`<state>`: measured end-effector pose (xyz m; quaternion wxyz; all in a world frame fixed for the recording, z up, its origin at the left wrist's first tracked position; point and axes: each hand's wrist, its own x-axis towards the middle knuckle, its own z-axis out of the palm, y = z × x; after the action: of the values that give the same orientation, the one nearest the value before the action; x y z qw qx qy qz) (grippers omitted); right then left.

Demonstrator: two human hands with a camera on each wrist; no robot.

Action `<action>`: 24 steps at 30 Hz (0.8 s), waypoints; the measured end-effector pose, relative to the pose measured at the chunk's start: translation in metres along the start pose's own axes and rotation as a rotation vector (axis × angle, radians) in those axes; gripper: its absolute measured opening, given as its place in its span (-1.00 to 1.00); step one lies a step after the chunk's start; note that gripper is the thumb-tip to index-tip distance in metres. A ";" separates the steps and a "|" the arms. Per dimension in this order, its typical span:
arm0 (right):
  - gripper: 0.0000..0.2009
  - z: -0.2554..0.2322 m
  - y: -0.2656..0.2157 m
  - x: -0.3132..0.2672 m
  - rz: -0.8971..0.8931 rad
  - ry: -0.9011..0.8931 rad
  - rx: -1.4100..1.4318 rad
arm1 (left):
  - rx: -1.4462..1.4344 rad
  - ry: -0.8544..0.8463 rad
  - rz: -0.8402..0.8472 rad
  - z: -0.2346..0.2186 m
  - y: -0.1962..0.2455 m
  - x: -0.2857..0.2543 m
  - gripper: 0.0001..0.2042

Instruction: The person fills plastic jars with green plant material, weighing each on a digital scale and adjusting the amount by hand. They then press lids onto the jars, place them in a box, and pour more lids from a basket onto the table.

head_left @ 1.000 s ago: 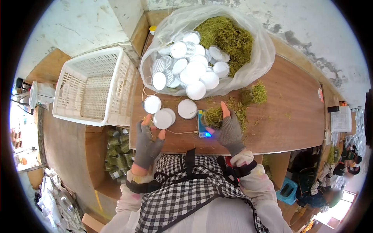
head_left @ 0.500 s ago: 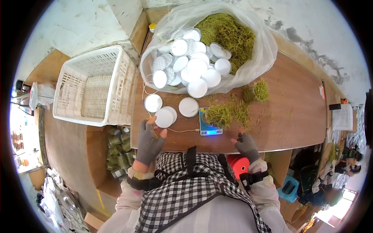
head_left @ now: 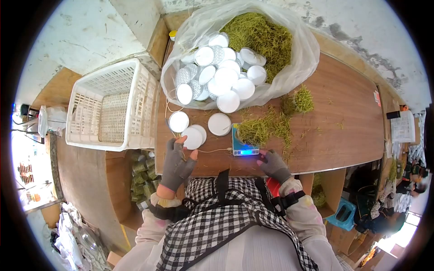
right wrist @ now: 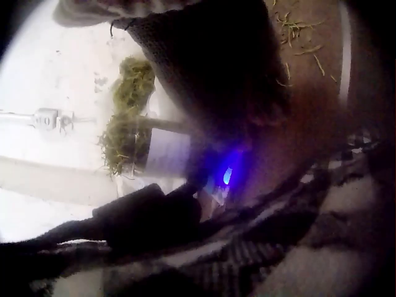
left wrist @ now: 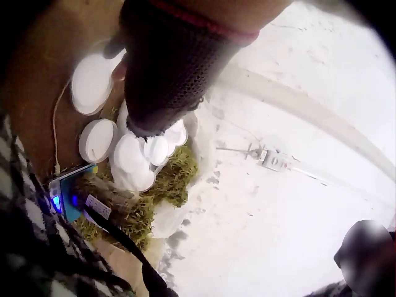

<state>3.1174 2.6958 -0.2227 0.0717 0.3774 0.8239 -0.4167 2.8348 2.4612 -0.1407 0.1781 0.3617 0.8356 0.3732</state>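
Observation:
My left hand (head_left: 177,165), in a grey fingerless glove, is beside a pair of overlapping round white lids (head_left: 192,138) near the table's front left. Its fingers are relaxed and hold nothing, the fingertips right at the lids' near edge. By the lower right corner of a small blue digital scale (head_left: 246,152) is my right hand (head_left: 275,167), gloved alike, fingers loosely bent and nothing in them. The scale's display glows blue. A clump of green dried stalks (head_left: 253,133) lies over its platform. In the left wrist view, a white label (left wrist: 99,207) shows beside the stalks.
A large clear plastic bag (head_left: 304,74) at the back holds many white-lidded pieces (head_left: 224,80) and more green stalks (head_left: 264,38). Two single lids (head_left: 219,124) lie nearby. A white crate (head_left: 135,106) stands left; loose stalks (head_left: 304,99) lie right. A cable (head_left: 212,150) runs to the scale.
My right hand has left the stalks on the scale, drawn back towards the table's front edge, then shifted slightly left towards the scale's corner. The left hand has barely moved beside the lids.

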 end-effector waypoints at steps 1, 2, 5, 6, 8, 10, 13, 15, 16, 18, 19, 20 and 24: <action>-0.48 0.001 0.000 0.000 -0.002 0.000 -0.028 | 0.000 0.000 0.000 0.001 -0.001 -0.001 -0.41; -0.49 0.000 -0.003 0.000 -0.003 0.000 -0.057 | 0.005 0.000 0.005 0.001 -0.001 -0.001 -0.41; -0.51 -0.015 -0.009 0.001 0.064 -0.073 -0.091 | 0.019 -0.007 0.008 0.001 0.000 0.000 -0.42; -0.51 -0.017 0.002 0.001 0.066 -0.070 -0.092 | 0.030 -0.011 0.002 0.001 0.000 0.000 -0.42; -0.49 -0.028 0.017 0.003 0.135 0.057 -0.176 | 0.018 -0.030 -0.016 0.002 -0.002 0.001 -0.41; -0.47 -0.045 0.013 -0.003 0.055 0.153 -0.107 | 0.004 -0.048 -0.037 0.006 -0.001 0.003 -0.41; -0.42 -0.079 -0.029 -0.013 -0.139 0.281 0.002 | -0.114 -0.077 -0.013 0.015 0.022 0.011 -0.41; -0.41 -0.079 -0.048 -0.011 -0.250 0.340 0.033 | 0.079 -0.102 0.271 0.023 0.046 0.026 -0.37; -0.42 -0.074 -0.057 -0.009 -0.368 0.392 -0.060 | 0.065 -0.100 0.298 0.026 0.050 0.031 -0.37; -0.39 -0.066 -0.069 0.000 -0.601 0.493 -0.322 | 0.154 -0.141 0.548 0.045 0.064 0.044 -0.40; -0.43 -0.082 -0.092 -0.005 -0.047 0.039 0.291 | 0.304 -0.218 0.661 0.053 0.061 0.051 -0.41; -0.49 -0.088 -0.110 -0.009 -0.401 0.238 -0.305 | 0.246 -0.201 0.680 0.056 0.078 0.056 -0.40; -0.61 -0.077 -0.108 -0.007 -0.437 0.379 -0.388 | 0.115 -0.157 0.731 0.091 0.063 0.059 -0.46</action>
<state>3.0643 2.7094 -0.1020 -0.1031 0.2421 0.9478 -0.1804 2.8758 2.5783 -0.1549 0.0760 0.6728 0.6548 0.3359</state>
